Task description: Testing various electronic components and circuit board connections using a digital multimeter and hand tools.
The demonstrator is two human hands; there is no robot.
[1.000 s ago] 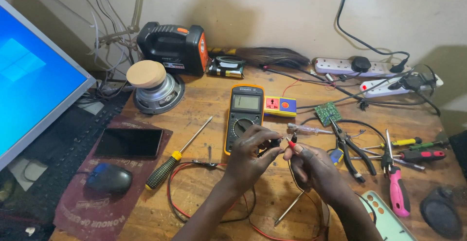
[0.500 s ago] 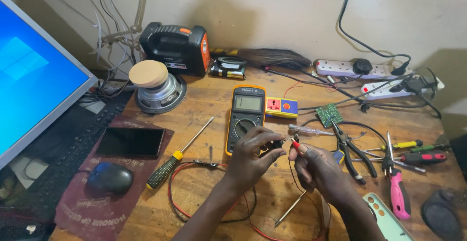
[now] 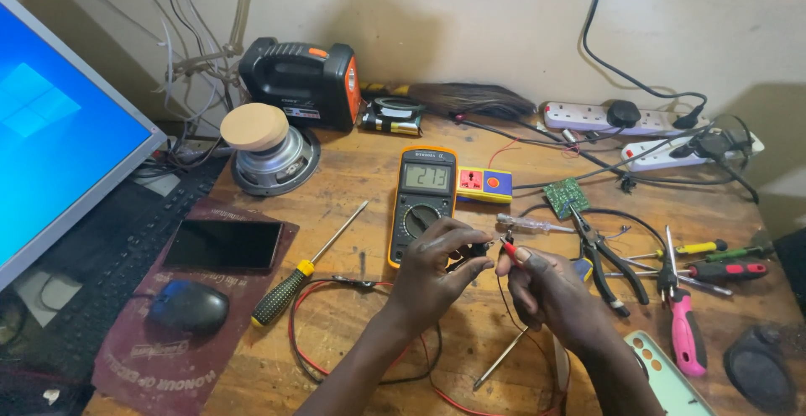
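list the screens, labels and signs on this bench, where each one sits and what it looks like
Computer monitor: far left, tilted, grey frame, lit blue.
Multimeter: centre of the bench, just above the left hand, yellow-edged dark case, pale grey lit display.
Phone: lying flat on the maroon mat, dark blank screen.
Mat print: pale lettering along its near edge.
Black and orange lamp: at the back wall, small pale label on its front.

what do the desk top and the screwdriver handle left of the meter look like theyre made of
Desk top: seemingly bare, unfinished wood, with visible grain and plank seams. Screwdriver handle: probably moulded plastic or rubber, matte black with a yellow collar and a dotted grip texture.
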